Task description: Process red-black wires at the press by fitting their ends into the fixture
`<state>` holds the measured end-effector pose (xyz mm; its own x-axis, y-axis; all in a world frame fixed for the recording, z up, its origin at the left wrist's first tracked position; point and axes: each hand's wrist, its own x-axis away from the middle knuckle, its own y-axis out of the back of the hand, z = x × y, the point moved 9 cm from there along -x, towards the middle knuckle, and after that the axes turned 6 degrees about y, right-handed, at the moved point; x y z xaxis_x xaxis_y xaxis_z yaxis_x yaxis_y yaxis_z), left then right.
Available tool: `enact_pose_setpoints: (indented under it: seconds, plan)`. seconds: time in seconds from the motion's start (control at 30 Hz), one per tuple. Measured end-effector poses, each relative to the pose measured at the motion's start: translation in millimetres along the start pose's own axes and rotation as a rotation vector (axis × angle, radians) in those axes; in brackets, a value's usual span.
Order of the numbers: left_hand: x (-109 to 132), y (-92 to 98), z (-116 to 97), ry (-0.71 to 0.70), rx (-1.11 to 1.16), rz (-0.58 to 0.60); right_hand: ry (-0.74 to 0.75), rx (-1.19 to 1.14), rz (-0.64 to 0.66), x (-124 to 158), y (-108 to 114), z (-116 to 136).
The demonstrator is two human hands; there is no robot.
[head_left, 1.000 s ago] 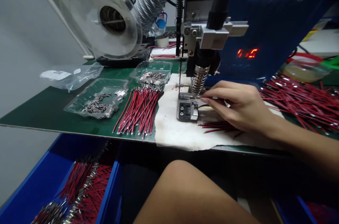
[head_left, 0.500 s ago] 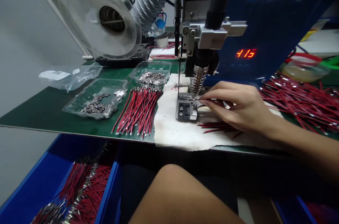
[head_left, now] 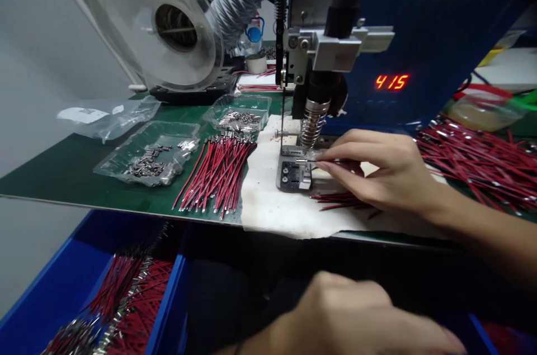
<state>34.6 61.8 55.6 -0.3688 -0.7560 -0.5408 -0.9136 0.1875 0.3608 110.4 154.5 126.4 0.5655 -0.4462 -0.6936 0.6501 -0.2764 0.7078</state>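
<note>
My right hand [head_left: 377, 170] reaches in from the right and pinches a thin red wire with a metal tip [head_left: 308, 161]. The tip lies on the small metal jig [head_left: 293, 175], just under the spring-wrapped iron tip [head_left: 311, 120] of the blue machine. A few more red wires [head_left: 335, 198] lie on the white cloth [head_left: 272, 204] beneath that hand. My left hand [head_left: 348, 316] is low at the bottom edge, blurred, back toward the camera, below the table's front edge. I cannot see whether its fingers hold anything.
A bundle of red and black wires [head_left: 218, 173] lies left of the jig. Clear bags of metal terminals [head_left: 151, 156] sit behind it. A heap of red wires [head_left: 482, 159] is at the right. A clear reel [head_left: 155, 25] stands at the back left. A blue bin [head_left: 126, 299] of wires sits under the table.
My left hand has come up into view at the bottom edge, where before only a rounded bare limb showed. My right hand stays at the jig. The red readout now shows 415.
</note>
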Motion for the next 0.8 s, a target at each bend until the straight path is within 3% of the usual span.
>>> enact_pose_setpoints:
  seconds: [0.07, 0.13, 0.2, 0.4, 0.57, 0.67, 0.8]
  plan:
    - [-2.2, 13.6, -12.4, -0.124, 0.034, 0.012, 0.014, -0.019, -0.022, 0.0, 2.9, 4.8]
    - [-8.7, 36.3, -4.9, -0.032, 0.045, -0.130, 0.040, -0.024, -0.057, 0.4, 7.6, 11.4]
    - [-14.6, 46.2, 5.9, 0.096, 0.037, -0.210, 0.077, -0.017, -0.087, 1.0, 12.4, 19.0]
    - [-26.8, 31.2, 17.2, 0.232, -0.030, -0.203, 0.152, -0.075, -0.111, 3.7, 17.7, 31.1]
    - [-31.2, 24.5, 29.7, 0.330, 0.130, -0.270, 0.210, -0.099, -0.069, 4.7, 15.6, 35.5]
    - [-28.0, 29.2, 35.2, 0.383, 0.247, -0.322, 0.204, -0.094, -0.043, 3.8, 15.9, 34.6]
    - [-11.9, 51.6, 39.2, 0.469, 0.297, -0.369, 0.133, -0.079, -0.026, 0.8, 17.7, 18.4]
